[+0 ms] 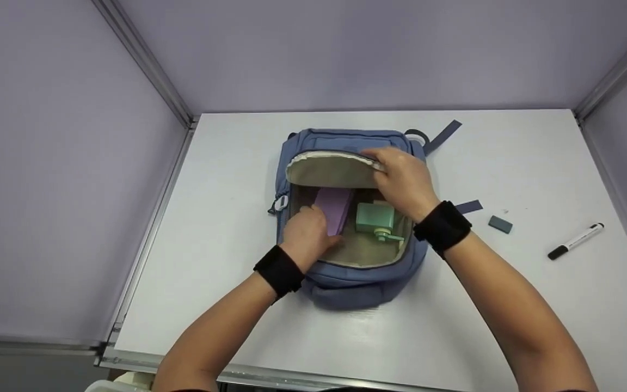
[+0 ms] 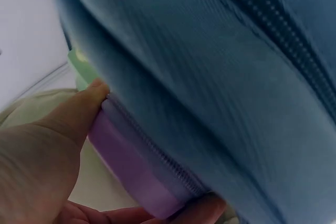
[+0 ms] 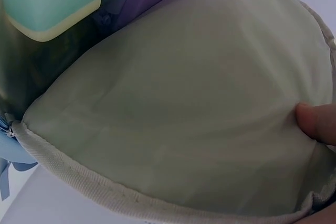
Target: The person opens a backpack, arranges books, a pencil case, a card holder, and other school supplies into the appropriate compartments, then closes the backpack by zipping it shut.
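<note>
A blue backpack (image 1: 357, 296) lies on the white table, its main compartment unzipped. With thumb on one side and fingers on the other, my right hand (image 1: 406, 177) pinches the edge of the raised flap (image 1: 330, 171), whose beige lining (image 3: 184, 108) fills the right wrist view. My left hand (image 1: 307, 234) reaches over the left edge of the opening and grips the near end of a purple, box-shaped case (image 1: 335, 204). In the left wrist view the fingers span that case (image 2: 131, 166), beside the blue fabric. A green box-shaped bottle (image 1: 374, 218) with a pump-like nozzle lies in the bag, right of the case.
To the right on the table are a small dark eraser-like block (image 1: 501, 224) and a white marker (image 1: 577, 240) with a black cap. Dark straps (image 1: 443, 136) stick out from the backpack's right side. Grey panels (image 1: 373, 54) enclose the table at the back and both sides.
</note>
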The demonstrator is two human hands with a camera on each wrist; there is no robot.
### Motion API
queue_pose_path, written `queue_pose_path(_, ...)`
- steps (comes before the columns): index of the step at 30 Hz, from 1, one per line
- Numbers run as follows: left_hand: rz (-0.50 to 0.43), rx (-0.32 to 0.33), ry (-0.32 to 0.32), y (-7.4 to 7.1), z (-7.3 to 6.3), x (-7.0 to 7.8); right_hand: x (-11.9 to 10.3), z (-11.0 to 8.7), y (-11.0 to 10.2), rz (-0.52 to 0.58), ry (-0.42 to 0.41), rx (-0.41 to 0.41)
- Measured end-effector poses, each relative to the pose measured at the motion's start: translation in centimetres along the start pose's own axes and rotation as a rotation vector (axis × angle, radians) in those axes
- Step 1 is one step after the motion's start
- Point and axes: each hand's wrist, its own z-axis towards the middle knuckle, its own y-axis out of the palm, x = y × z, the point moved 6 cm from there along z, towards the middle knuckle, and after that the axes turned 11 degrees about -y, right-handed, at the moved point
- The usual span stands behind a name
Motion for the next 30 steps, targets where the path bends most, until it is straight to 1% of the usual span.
queue_pose_path(5,0.078,-0.028,0.0,0.6,0.5,1.1,-0.1,-0.2,0.1,0.004,0.008,-0.004)
queue_pose_path(9,0.134,-0.05,-0.001,1.1,0.7,1.4,-0.2,-0.3,0.3,0.003,0.022,-0.022)
queue_pose_path(12,0.138,-0.061,-0.013,1.5,0.8,1.3,-0.4,-0.4,0.4,0.002,0.019,-0.028)
queue_pose_path(14,0.13,-0.057,-0.018,1.6,0.8,1.2,-0.4,-0.4,0.5,0.003,0.014,-0.028)
queue_pose_path(17,0.133,-0.046,-0.01,1.7,0.9,1.1,-0.5,-0.5,0.5,0.003,0.008,-0.024)
queue_pose_path(21,0.11,-0.062,-0.011,1.7,1.1,1.0,-0.5,-0.5,0.5,0.001,0.003,-0.019)
queue_pose_path(24,0.07,-0.074,-0.015,1.3,1.0,0.7,-0.5,-0.6,0.6,0.008,0.003,-0.017)
queue_pose_path(26,0.04,-0.063,-0.001,0.5,0.7,0.5,-0.4,-0.7,0.7,0.014,0.005,-0.019)
queue_pose_path(28,-0.003,-0.024,0.029,-0.8,0.2,0.1,-0.4,-0.8,0.8,0.02,0.005,-0.023)
queue_pose_path(30,-0.054,0.029,0.066,-2.5,-0.3,-0.4,-0.4,-1.0,0.8,0.022,0.004,-0.029)
